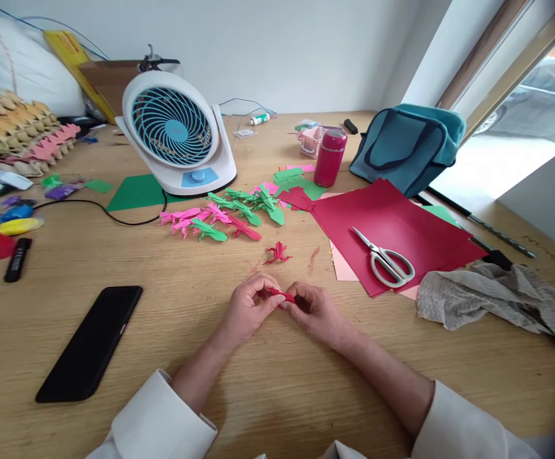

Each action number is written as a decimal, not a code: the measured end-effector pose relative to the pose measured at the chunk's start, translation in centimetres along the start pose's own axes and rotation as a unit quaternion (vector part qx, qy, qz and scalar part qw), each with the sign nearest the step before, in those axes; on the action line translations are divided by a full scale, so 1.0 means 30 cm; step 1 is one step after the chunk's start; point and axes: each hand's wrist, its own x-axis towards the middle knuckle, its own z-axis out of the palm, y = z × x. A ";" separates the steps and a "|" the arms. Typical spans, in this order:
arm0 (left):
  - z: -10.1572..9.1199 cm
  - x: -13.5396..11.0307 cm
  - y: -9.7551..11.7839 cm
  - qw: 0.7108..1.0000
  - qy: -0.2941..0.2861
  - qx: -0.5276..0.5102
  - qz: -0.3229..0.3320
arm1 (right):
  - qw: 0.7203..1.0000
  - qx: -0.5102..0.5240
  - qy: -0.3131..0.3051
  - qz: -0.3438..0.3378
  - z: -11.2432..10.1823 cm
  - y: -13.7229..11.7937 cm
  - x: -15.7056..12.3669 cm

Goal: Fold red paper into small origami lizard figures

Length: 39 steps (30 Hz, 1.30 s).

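Observation:
A small folded piece of red paper (287,297) is pinched between my two hands at the middle of the table. My left hand (253,303) grips its left end with thumb and fingers, and my right hand (318,313) holds the right end. Part of the paper is hidden by my fingers. Just beyond my hands sits a small red origami figure (278,253) with thin legs. Farther back lie several folded paper figures in pink (180,220), green (270,205) and red (245,228).
White-handled scissors (386,258) rest on red paper sheets (415,223) at the right, beside a crumpled grey cloth (468,296). A black phone (93,341) lies at left. Behind stand a fan (176,131), a red flask (331,158) and a teal bag (404,150).

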 end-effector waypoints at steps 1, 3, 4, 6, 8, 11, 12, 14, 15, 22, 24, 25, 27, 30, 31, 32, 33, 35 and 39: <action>0.000 0.000 -0.001 1.000 0.001 -0.001 -0.003 | 1.000 0.001 0.003 0.000 0.000 0.002 0.000; 0.000 -0.001 -0.003 1.000 0.006 -0.004 -0.006 | 1.000 0.000 0.008 -0.001 0.000 0.005 0.000; 0.000 -0.002 -0.004 1.000 0.007 -0.004 -0.009 | 1.000 -0.002 0.007 -0.003 -0.001 0.007 0.000; 0.000 -0.003 -0.004 1.000 0.010 -0.004 -0.015 | 1.000 -0.011 0.001 -0.014 -0.002 0.010 -0.001; 0.000 -0.004 -0.003 1.000 0.009 -0.005 -0.019 | 0.999 -0.017 -0.005 -0.028 -0.003 0.014 -0.002; 0.002 -0.005 -0.001 1.000 0.011 -0.007 -0.021 | 0.999 -0.011 -0.008 -0.031 -0.002 0.021 -0.004; 0.004 -0.005 -0.002 1.000 0.013 -0.007 -0.023 | 1.000 -0.008 -0.008 -0.029 -0.001 0.023 -0.004; 0.006 -0.004 -0.004 0.999 0.014 -0.008 -0.029 | 1.000 -0.006 -0.008 -0.024 0.000 0.029 -0.005; 0.008 -0.005 -0.006 0.999 0.013 -0.008 -0.034 | 1.000 -0.006 -0.009 -0.022 0.001 0.032 -0.005; 0.010 -0.012 -0.019 0.998 -0.002 -0.012 -0.056 | 1.000 -0.012 -0.015 -0.017 0.001 0.027 -0.004; 0.011 -0.014 -0.021 0.998 -0.002 -0.014 -0.060 | 1.000 -0.013 -0.014 -0.015 0.000 0.021 -0.004; 0.011 -0.014 -0.021 0.998 -0.001 -0.014 -0.061 | 1.000 -0.016 -0.012 -0.015 -0.001 0.019 -0.004; 0.011 -0.013 -0.021 0.998 0.001 -0.010 -0.061 | 1.000 -0.021 -0.008 -0.017 -0.001 0.016 -0.005; 0.011 -0.011 -0.019 0.998 0.002 -0.008 -0.063 | 0.999 -0.024 -0.008 -0.021 0.000 0.013 -0.004; 0.010 -0.010 -0.018 0.998 0.002 -0.010 -0.066 | 0.999 -0.023 -0.007 -0.023 0.000 0.012 -0.004; 0.010 -0.009 -0.018 0.997 0.001 -0.012 -0.070 | 0.999 -0.023 -0.007 -0.024 0.000 0.011 -0.004; 0.009 -0.009 -0.017 0.997 -0.001 -0.015 -0.074 | 0.999 -0.023 -0.007 -0.026 0.000 0.010 -0.004; 0.008 -0.009 -0.018 0.997 -0.006 -0.018 -0.081 | 0.999 -0.026 -0.007 -0.029 0.000 0.007 -0.004; 0.005 -0.012 -0.021 0.997 -0.007 -0.017 -0.079 | 0.999 -0.032 -0.007 -0.034 -0.003 0.004 -0.005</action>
